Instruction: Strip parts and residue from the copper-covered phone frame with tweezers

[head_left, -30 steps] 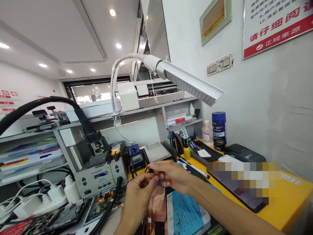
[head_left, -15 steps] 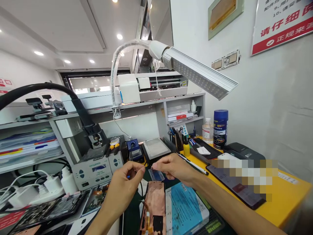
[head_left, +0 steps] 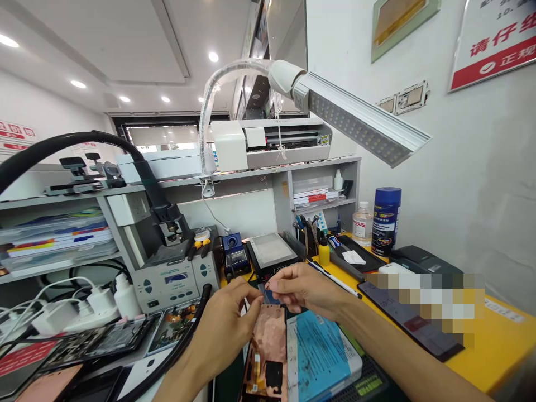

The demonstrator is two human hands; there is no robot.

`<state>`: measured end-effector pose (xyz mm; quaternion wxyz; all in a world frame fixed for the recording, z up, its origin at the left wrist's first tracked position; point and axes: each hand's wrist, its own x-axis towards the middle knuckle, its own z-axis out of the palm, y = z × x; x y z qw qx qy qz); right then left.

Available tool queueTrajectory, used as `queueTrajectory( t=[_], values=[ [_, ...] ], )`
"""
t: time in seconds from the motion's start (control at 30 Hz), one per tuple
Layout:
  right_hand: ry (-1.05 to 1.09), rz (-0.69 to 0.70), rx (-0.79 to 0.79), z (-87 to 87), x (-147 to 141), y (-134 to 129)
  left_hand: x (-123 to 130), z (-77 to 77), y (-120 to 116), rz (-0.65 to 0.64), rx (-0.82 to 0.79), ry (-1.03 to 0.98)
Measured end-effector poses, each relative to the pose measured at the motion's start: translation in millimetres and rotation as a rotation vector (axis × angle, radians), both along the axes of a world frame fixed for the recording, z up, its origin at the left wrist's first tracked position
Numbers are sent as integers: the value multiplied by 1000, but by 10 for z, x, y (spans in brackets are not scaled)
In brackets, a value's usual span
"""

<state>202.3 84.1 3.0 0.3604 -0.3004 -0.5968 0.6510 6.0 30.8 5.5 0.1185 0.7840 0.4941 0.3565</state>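
In the head view my left hand (head_left: 234, 307) is pinched, thumb and forefinger together, over the upper end of a copper-coloured phone part (head_left: 271, 329). Close beside it my right hand (head_left: 297, 285) also pinches. Something tiny and dark shows at its fingertips, too small to name. The phone part lies on a dark green mat, with an orange flex cable (head_left: 257, 368) near its lower end. Right of it is a blue-and-white box (head_left: 324, 352), partly under my right forearm. Whatever my left fingers hold, if anything, cannot be made out.
A black hose (head_left: 195, 329) curves beside my left forearm. A grey soldering station (head_left: 176, 285) and opened phone parts (head_left: 109, 340) sit left. A yellow bottle (head_left: 324, 254), blue spray can (head_left: 386, 220) and dark phone (head_left: 402, 318) stand or lie right. A lamp (head_left: 360, 117) hangs overhead.
The whole view has shifted slightly. My left hand has moved right and a little nearer my right fingertips. The black hose beside my left forearm has come into sight.
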Motion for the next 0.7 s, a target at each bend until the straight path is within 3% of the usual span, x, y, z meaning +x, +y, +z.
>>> queueTrajectory(
  t=[0.23,0.5,0.7],
  values=[
    [-9,-116,79,-50,-36,18,39,5,-18,65,93,30],
    [13,-102,28,-72,-56,2,59,-35,12,117,262,70],
    [52,-74,-17,-128,-72,6,75,-143,35,144,454,263]
  ],
)
